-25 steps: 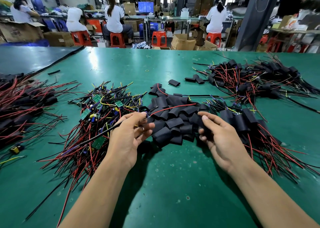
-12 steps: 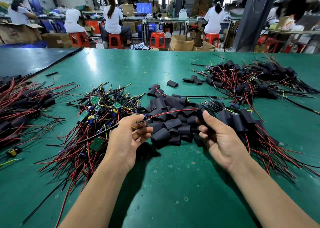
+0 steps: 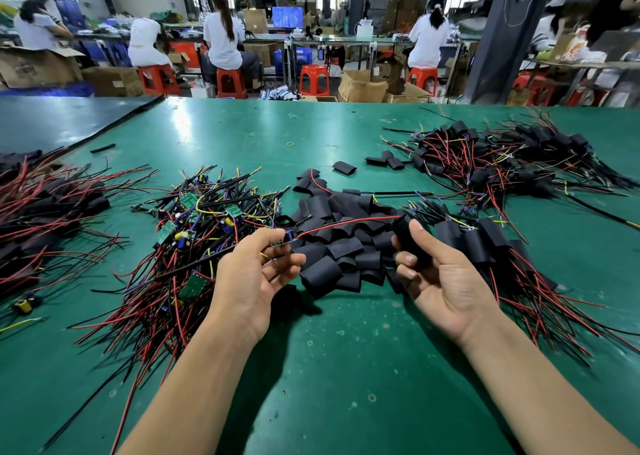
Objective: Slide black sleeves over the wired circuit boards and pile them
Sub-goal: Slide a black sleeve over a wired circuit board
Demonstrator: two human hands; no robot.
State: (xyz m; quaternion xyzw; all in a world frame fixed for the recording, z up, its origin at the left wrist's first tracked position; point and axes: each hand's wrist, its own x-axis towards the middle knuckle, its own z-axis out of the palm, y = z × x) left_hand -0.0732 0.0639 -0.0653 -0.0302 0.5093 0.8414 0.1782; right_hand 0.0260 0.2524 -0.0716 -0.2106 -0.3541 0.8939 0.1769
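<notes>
We hold a small wired circuit board (image 3: 282,240) pinched in the left hand (image 3: 256,274), thumb and fingers closed on it; its red wire (image 3: 346,223) runs rightward over the heap of loose black sleeves (image 3: 341,243). The right hand (image 3: 440,274) grips one black sleeve (image 3: 407,238) between thumb and curled fingers, palm up, at the heap's right edge. The sleeves are matte, flattened tubes (some creased, some gaping at the ends).

Left of the heap: a tangle of bare boards (image 3: 194,233), green boards showing among red, black and yellow leads. Right of the heap, touching it: sleeved boards (image 3: 485,243) piled with wires fanning out. Beyond the heap to the right, a larger pile of sleeved boards (image 3: 502,160). Far left of the heap, another pile (image 3: 41,208).

The surface (image 3: 346,368) is a green mat, speckled and glossy. Beyond the heap, past the surface's far edge: seated workers on red stools (image 3: 313,78), cardboard boxes (image 3: 363,85), benches.
</notes>
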